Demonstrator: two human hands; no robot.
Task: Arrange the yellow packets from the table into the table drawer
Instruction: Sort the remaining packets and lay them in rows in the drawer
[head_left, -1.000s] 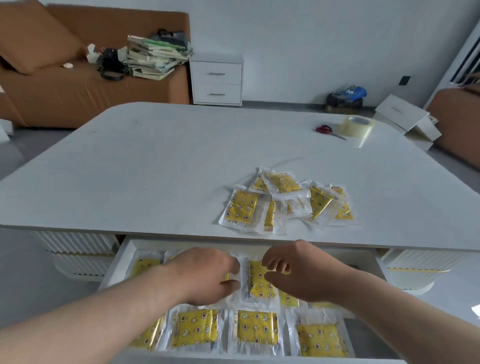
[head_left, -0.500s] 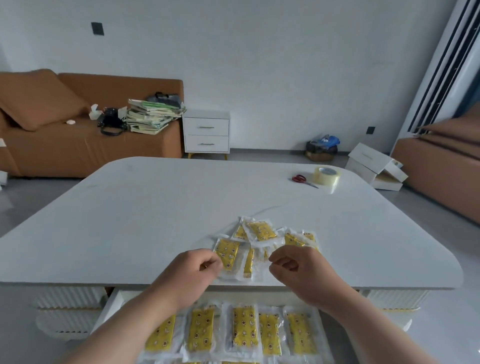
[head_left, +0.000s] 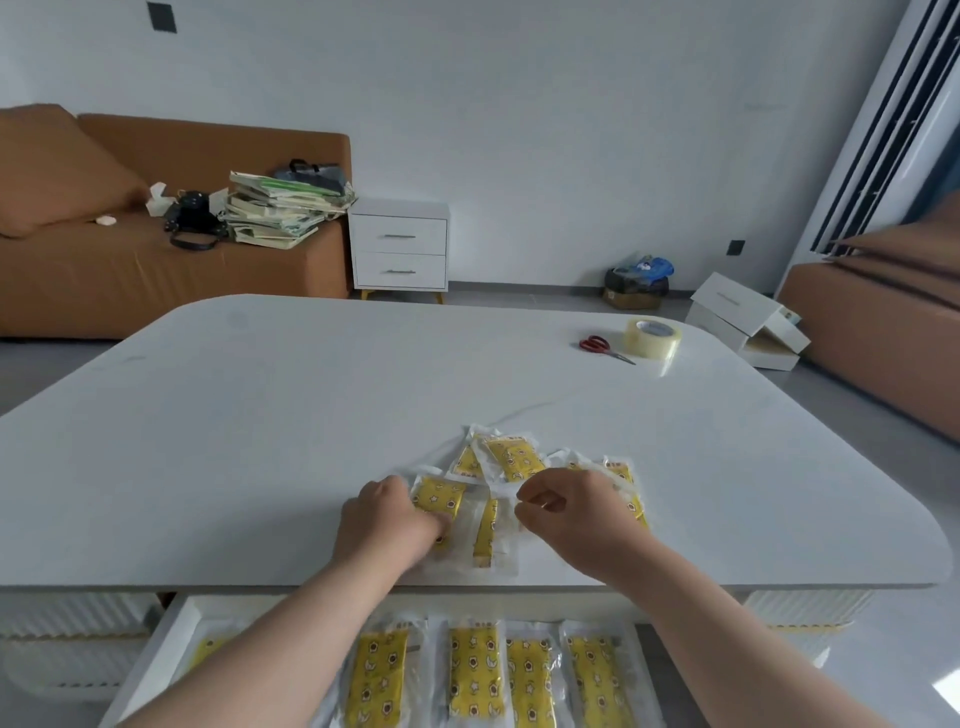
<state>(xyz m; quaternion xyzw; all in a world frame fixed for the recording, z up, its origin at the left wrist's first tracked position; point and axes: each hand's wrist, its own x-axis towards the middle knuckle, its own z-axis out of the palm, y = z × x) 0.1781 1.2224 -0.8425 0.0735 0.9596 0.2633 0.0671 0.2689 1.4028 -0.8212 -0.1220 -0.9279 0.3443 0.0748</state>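
Observation:
Several yellow packets in clear wrappers lie in a loose pile near the front edge of the white table. My left hand rests on the pile's left side, its fingers closed on the leftmost yellow packet. My right hand is curled over the pile's right side, thumb and forefinger pinched together at a wrapper edge; what it holds is hidden. Below the table edge the drawer is pulled out, with a row of yellow packets laid side by side in it.
Red-handled scissors and a roll of clear tape sit at the table's far right. Beyond stand a brown sofa with stacked books, a white nightstand, and white boxes on the floor.
Both hands have risen out of the drawer and moved forward onto the pile on the table. The view has tilted up.

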